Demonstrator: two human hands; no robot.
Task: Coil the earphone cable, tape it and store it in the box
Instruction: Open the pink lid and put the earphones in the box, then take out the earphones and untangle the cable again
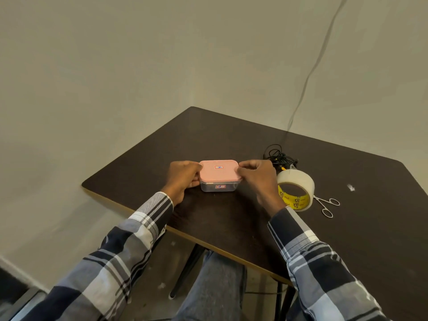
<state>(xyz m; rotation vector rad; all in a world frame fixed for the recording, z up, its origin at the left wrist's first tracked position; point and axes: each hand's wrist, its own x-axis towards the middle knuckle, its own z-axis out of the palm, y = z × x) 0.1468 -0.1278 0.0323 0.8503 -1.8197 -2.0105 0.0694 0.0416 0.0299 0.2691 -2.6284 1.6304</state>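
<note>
Two hands of mine hold a small lidded box on a dark table.

My left hand [183,179] curls its fingers round the left end of the box [218,186], and my right hand [257,179] pinches the right edge of its pink lid [218,170], which sits on the clear base. Behind my right hand lies the tangled black earphone cable [279,156], uncoiled. Just right of that hand stands a tape roll [296,189], with scissors [327,205] beside it on the table [231,223].
</note>
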